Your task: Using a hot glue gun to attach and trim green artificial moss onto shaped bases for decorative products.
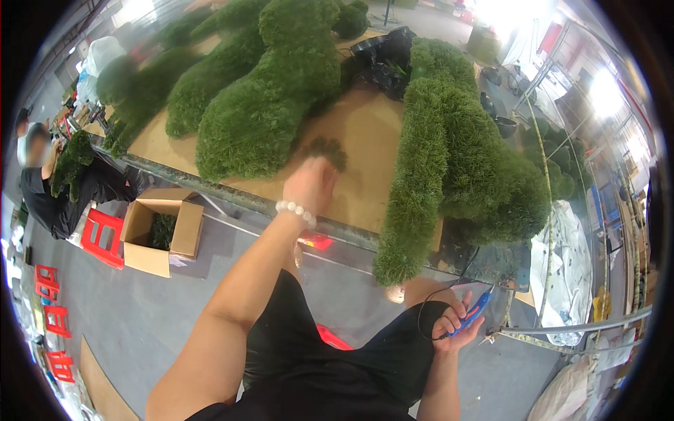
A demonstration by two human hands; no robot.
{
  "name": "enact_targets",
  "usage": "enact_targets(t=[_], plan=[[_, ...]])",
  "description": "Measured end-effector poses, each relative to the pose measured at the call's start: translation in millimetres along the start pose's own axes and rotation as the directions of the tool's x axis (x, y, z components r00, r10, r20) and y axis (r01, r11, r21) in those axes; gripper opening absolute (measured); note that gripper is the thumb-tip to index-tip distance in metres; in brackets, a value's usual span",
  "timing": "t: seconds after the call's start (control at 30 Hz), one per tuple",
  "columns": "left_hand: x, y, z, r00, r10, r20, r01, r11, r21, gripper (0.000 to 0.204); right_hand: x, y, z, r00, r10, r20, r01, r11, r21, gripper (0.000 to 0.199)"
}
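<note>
My left hand, with a white bead bracelet at the wrist, reaches over the wooden table board. Its closed fingers pinch a small tuft of artificial grass, though the fingertips are partly hidden. Low on the right, in front of the table edge, my right hand is wrapped round a blue corded tool with a thin pointed tip. A black cord loops from its lower end. Large green artificial grass shapes stand on both sides of the board: a thick one left of my left hand, a long one to the right.
A black plastic bag lies at the back of the table. An open cardboard box with green pieces stands on the floor at left, beside a red stool. A seated person holds greenery. Metal framing stands at right.
</note>
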State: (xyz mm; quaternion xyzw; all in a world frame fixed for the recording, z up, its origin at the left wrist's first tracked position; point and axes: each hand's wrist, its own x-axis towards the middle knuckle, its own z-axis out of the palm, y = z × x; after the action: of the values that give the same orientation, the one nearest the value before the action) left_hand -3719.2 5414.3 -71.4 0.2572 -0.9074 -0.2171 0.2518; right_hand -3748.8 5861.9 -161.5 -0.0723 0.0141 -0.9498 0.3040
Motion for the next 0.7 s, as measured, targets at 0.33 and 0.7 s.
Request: enact_targets(t=[0.33, 0.7], plan=[[61.2, -13.7, 14.7, 0.940, 0.316, 0.125, -0.336, 0.808, 0.484, 0.017, 1.5, 3.2, 1.7, 1.000, 0.006, -0.002, -0.006, 1.000, 0.000, 0.067], [70.7, 3.2, -13.5, 0.982, -0.188, -0.033, 0.089, 0.601, -0.794, 0.005, 3.1, 0.4, 0.0, 1.000, 0.014, -0.001, -0.014, 1.000, 0.020, 0.066]])
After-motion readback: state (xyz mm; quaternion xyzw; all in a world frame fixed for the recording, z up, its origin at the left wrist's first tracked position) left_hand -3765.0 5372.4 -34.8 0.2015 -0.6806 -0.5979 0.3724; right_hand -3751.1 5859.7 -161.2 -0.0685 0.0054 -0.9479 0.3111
